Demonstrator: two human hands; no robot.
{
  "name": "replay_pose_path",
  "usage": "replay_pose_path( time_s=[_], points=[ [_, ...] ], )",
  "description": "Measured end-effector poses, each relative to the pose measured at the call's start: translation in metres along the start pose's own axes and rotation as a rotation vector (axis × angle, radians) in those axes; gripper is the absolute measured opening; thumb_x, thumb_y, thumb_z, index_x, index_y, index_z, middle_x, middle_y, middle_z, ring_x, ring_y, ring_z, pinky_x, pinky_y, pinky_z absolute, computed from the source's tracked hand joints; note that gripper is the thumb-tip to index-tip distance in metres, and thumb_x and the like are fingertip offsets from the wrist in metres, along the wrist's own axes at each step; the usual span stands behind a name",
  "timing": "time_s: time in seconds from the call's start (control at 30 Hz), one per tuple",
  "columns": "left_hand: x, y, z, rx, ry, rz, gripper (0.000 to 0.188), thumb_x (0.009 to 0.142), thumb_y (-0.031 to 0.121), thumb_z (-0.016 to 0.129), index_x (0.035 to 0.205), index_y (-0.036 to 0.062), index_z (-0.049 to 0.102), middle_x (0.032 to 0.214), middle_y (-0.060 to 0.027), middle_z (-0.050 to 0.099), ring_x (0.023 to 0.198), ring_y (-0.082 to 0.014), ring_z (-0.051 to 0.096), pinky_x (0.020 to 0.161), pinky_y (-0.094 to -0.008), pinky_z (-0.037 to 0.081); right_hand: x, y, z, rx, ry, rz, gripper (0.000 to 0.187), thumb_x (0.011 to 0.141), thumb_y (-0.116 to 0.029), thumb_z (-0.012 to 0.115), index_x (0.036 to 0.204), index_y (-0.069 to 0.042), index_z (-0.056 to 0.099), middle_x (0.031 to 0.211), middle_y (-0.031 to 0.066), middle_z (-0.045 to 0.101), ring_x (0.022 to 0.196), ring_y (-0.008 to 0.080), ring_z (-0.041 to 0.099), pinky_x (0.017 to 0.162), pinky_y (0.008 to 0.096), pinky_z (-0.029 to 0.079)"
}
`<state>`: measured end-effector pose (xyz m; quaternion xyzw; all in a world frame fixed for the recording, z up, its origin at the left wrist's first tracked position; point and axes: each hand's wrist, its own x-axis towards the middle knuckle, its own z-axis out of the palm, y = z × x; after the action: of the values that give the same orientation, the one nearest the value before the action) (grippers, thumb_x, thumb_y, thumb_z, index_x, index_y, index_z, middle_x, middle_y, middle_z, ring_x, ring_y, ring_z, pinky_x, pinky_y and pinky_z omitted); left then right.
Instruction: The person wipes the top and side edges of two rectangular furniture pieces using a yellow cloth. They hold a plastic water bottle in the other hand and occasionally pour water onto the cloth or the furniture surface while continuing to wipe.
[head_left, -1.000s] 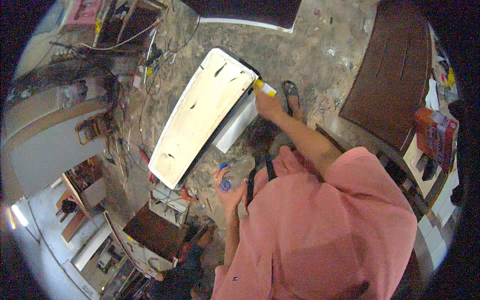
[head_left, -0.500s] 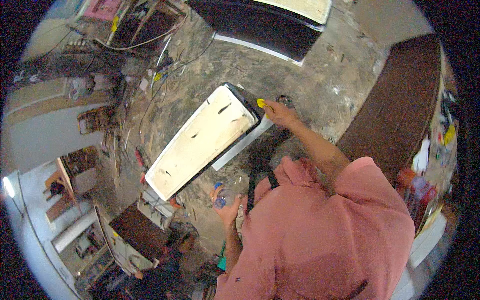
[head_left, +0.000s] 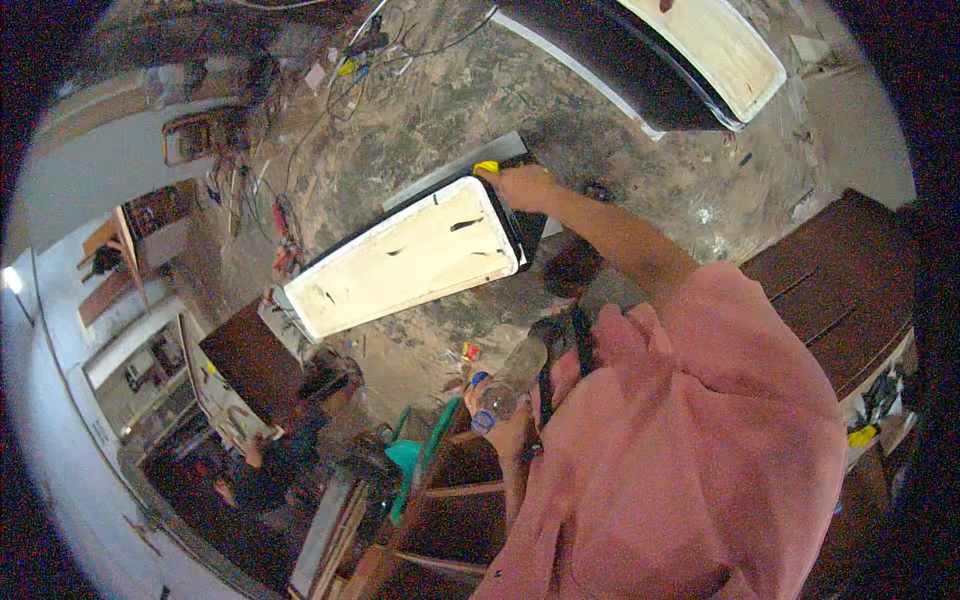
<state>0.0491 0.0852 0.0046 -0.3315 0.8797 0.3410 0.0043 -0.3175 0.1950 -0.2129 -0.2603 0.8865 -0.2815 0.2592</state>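
My left hand [head_left: 508, 432] is wrapped round a clear plastic bottle [head_left: 518, 372] with blue parts at its end, held close to my body. In my outstretched right hand [head_left: 528, 188] is a small yellow pad [head_left: 486, 168], its exact kind unclear. That pad is at the far right corner of a long, tapered furniture piece [head_left: 400, 262], which has a cream face with dark marks and black sides. Whether the pad touches the black side cannot be told. A pale strip [head_left: 440, 178] runs along the piece's far edge.
Another black and cream piece [head_left: 640, 60] lies at the far right. Brown panels [head_left: 830, 290] stand on the right. A person [head_left: 270, 450] works at the lower left, near a green object [head_left: 404, 456]. Cables [head_left: 330, 110] and scraps litter the stained floor.
The view has turned, so the cream-faced piece lies flatter across it. My right hand and the yellow pad have shifted toward the piece's far side. The bottle stays in my left hand.
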Motion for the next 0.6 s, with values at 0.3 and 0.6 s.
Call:
replay_pose_path(
  time_s=[0.3, 0.6],
  points=[
    [-0.032, 0.013, 0.030, -0.113, 0.055, -0.114, 0.074, 0.070, 0.017, 0.084, 0.132, 0.0013, 0.047, 0.132, -0.0152, 0.049, 0.123, -0.0303, 0.048, 0.106, -0.0430, 0.039, -0.062, 0.003, 0.020, 0.111, -0.011, 0.002, 0.041, 0.093, -0.020, 0.050, 0.134, -0.015, 0.054, 0.088, 0.0169, 0.071, 0.077, 0.0384, 0.069, 0.069, 0.0524, 0.056],
    [-0.036, 0.042, 0.058, -0.172, 0.150, -0.189, 0.069, 0.068, 0.025, 0.086, 0.123, 0.0018, 0.053, 0.127, -0.0165, 0.050, 0.125, -0.0351, 0.045, 0.106, -0.0484, 0.037, -0.023, 0.012, 0.010, -0.002, -0.124, -0.067, 0.044, 0.095, -0.024, 0.050, 0.138, -0.016, 0.050, 0.085, 0.0194, 0.070, 0.072, 0.0375, 0.069, 0.063, 0.0534, 0.056]
  ],
)
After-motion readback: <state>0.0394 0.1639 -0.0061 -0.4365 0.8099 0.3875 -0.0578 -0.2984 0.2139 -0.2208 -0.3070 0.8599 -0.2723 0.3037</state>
